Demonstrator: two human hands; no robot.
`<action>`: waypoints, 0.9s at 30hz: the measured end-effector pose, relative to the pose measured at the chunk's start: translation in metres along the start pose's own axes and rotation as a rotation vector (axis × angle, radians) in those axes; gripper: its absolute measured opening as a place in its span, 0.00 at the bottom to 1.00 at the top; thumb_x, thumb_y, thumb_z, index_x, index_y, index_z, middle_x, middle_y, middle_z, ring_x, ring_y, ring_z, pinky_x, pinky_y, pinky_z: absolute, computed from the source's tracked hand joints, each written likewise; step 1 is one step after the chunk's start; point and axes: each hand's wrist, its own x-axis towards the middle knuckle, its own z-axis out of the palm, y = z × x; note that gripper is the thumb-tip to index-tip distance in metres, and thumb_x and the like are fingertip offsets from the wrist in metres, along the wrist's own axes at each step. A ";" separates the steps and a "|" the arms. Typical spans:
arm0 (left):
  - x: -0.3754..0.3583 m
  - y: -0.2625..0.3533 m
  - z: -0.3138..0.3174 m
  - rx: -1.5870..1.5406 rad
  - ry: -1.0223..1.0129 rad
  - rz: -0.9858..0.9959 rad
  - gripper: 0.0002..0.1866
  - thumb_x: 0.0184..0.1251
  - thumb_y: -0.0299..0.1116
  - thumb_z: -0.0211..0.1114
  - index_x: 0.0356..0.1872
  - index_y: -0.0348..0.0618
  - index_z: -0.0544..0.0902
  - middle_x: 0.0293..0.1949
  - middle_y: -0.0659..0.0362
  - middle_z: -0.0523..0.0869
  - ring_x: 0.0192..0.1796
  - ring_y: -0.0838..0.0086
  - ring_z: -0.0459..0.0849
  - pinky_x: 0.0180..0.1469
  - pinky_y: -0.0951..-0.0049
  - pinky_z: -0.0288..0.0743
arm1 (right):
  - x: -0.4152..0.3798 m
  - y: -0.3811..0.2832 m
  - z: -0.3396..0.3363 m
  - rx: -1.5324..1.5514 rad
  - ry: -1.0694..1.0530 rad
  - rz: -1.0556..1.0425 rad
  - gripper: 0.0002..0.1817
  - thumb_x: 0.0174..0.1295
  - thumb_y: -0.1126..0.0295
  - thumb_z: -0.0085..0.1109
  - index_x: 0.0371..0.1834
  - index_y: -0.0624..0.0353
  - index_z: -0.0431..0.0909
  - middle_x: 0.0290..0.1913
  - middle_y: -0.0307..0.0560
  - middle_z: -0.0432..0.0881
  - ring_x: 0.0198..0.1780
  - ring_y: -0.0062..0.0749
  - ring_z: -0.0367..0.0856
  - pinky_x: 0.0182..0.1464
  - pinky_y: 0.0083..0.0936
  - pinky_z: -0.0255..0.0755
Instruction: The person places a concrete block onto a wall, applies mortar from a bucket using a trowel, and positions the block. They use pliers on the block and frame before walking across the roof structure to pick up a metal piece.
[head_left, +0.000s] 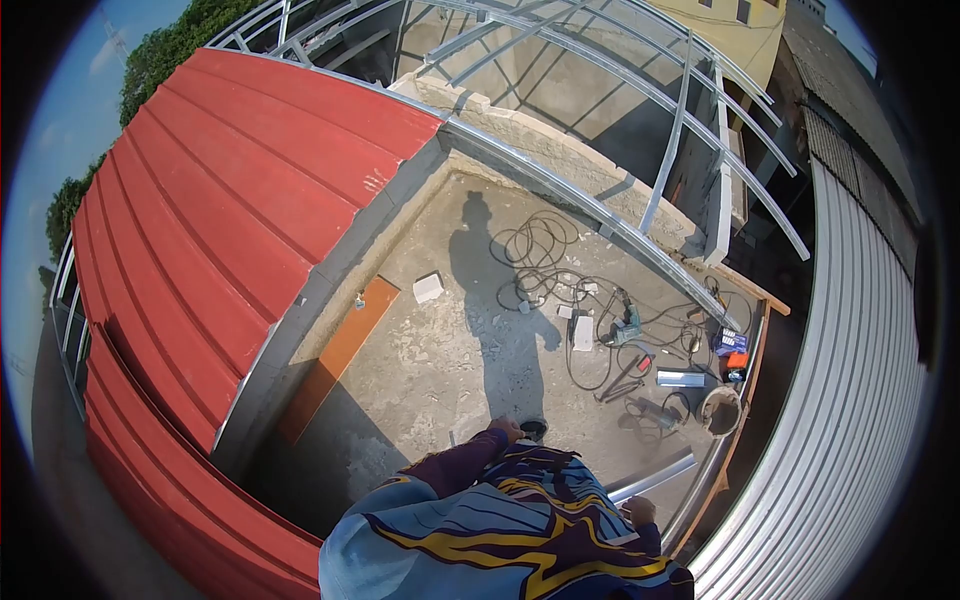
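My left hand (pixel 508 430) hangs low in front of my body, close to the dark toe of a shoe (pixel 535 430); its fingers are too small to make out. At my right side, my right hand (pixel 639 511) shows beside my patterned shirt (pixel 520 520). It is nearest to a silver metal channel (pixel 655 479), which overlaps the hand's upper side in this view. I cannot tell whether the right hand grips anything, as its fingers are mostly hidden. My shadow (pixel 495 300) stretches forward over the concrete slab (pixel 420 370).
Red roof sheets (pixel 220 190) slope on the left beside an orange-brown board (pixel 340 355). Looped cables (pixel 540 240), a teal power tool (pixel 626 328), white blocks (pixel 583 333), a hammer (pixel 622 388) and a bucket (pixel 720 411) lie ahead. Steel framing (pixel 590 205) crosses the far edge; corrugated roofing (pixel 825 420) lies right.
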 end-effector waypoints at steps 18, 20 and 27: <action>-0.007 0.023 -0.006 0.128 -0.027 0.014 0.28 0.57 0.53 0.56 0.50 0.43 0.83 0.55 0.47 0.80 0.57 0.57 0.80 0.55 0.61 0.74 | 0.041 -0.093 -0.002 -1.432 -0.297 -0.781 0.15 0.54 0.67 0.60 0.45 0.51 0.74 0.36 0.44 0.80 0.38 0.37 0.81 0.33 0.37 0.78; -0.003 0.009 0.002 0.102 -0.010 -0.034 0.28 0.58 0.54 0.55 0.50 0.44 0.83 0.55 0.48 0.80 0.57 0.58 0.80 0.55 0.61 0.74 | 0.040 -0.106 0.001 -1.526 -0.328 -0.861 0.14 0.53 0.68 0.61 0.45 0.50 0.75 0.35 0.43 0.80 0.38 0.36 0.81 0.33 0.36 0.78; 0.001 -0.041 0.018 0.026 0.066 -0.286 0.29 0.52 0.55 0.64 0.50 0.44 0.83 0.52 0.52 0.83 0.55 0.63 0.82 0.56 0.67 0.75 | 0.017 -0.143 0.018 -1.674 -0.369 -1.068 0.14 0.51 0.69 0.63 0.42 0.49 0.76 0.33 0.40 0.80 0.37 0.33 0.81 0.34 0.34 0.78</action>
